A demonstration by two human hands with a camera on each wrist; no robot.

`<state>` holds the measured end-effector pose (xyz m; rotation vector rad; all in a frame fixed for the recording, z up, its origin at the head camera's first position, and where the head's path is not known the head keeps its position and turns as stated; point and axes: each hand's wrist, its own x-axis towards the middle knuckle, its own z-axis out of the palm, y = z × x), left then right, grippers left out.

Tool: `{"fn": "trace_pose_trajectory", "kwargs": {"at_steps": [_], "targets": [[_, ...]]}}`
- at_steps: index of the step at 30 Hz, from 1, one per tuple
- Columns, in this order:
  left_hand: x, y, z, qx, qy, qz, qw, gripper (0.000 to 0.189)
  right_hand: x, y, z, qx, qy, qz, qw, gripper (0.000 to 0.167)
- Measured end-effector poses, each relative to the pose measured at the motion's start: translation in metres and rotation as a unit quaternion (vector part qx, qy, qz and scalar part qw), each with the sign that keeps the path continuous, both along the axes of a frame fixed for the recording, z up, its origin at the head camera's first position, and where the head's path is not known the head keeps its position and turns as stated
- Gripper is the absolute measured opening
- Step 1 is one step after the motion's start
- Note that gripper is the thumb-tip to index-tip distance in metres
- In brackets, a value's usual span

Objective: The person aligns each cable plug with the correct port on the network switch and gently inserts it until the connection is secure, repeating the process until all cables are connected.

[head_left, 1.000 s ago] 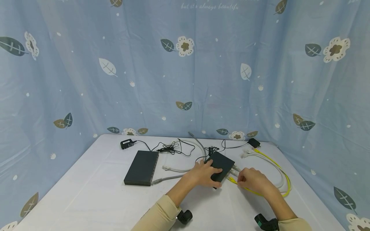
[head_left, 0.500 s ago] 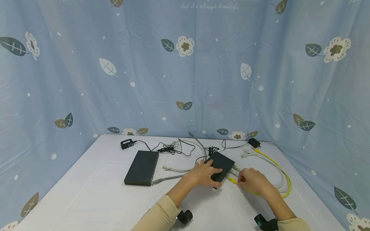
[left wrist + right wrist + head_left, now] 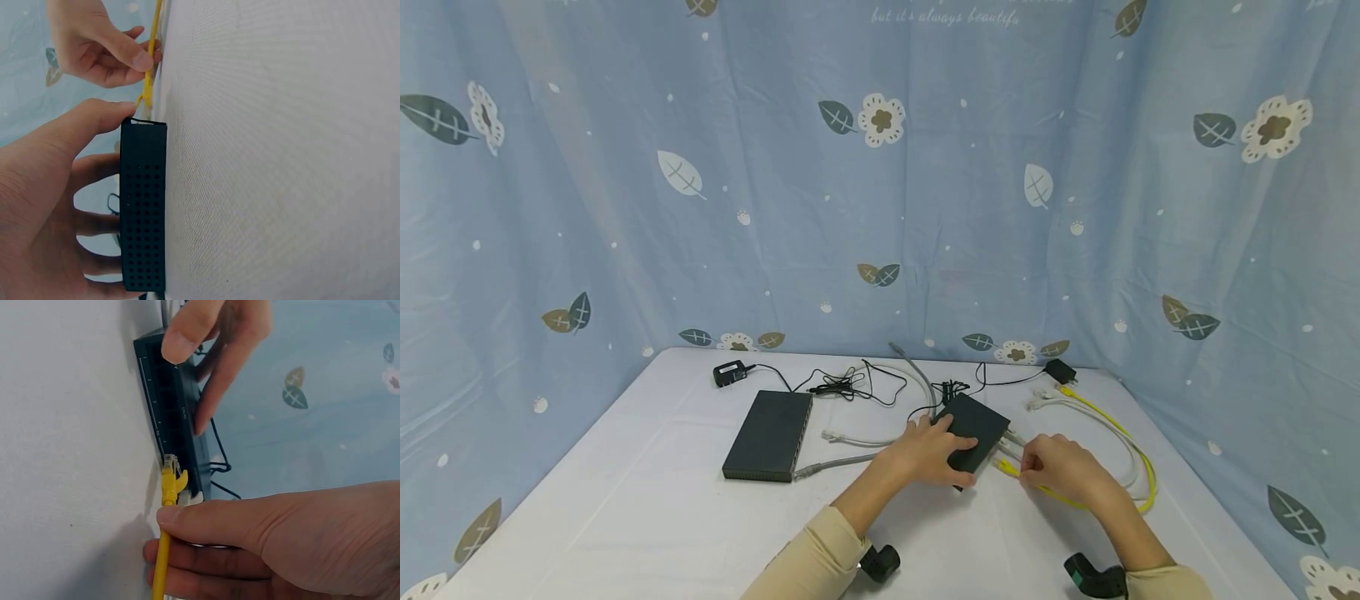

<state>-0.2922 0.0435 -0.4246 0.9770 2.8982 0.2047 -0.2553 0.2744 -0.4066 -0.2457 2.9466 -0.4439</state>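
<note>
A small black network switch (image 3: pixel 982 427) lies on the table with its row of ports facing right. My left hand (image 3: pixel 927 454) rests on its top with the fingers spread, and the thumb is near the front corner. My right hand (image 3: pixel 1063 469) pinches a yellow Ethernet cable (image 3: pixel 161 565) just behind its plug. In the right wrist view the clear tip of the yellow plug (image 3: pixel 169 480) shows in front of the ports, apart from the switch. Beside it, a whitish plug (image 3: pixel 195 498) sits at the ports, partly hidden by my right thumb.
A larger black switch (image 3: pixel 769 435) lies to the left. Grey cables (image 3: pixel 842 461) and a black cord (image 3: pixel 850 385) run between the two boxes. Power adapters stand at the back left (image 3: pixel 729 373) and back right (image 3: pixel 1059 371). White cables (image 3: pixel 1093 408) curve at the right.
My right hand has drawn slightly to the right with the yellow cable, and its plug has moved away from the switch. My left hand stays in place on the switch.
</note>
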Motion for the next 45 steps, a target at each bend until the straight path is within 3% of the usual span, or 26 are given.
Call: {"fn": "trace_pose_trajectory", "kwargs": {"at_steps": [22,45], "targets": [[0.001,-0.001,0.001,-0.004,-0.002,-0.003,1.0000,0.064,-0.002,0.003,0.005,-0.043,-0.002,-0.001,0.9991,0.004],[0.000,-0.001,0.000,-0.003,-0.002,-0.004,1.0000,0.064,-0.008,-0.003,-0.008,-0.044,0.039,0.002,0.9983,0.004]]}}
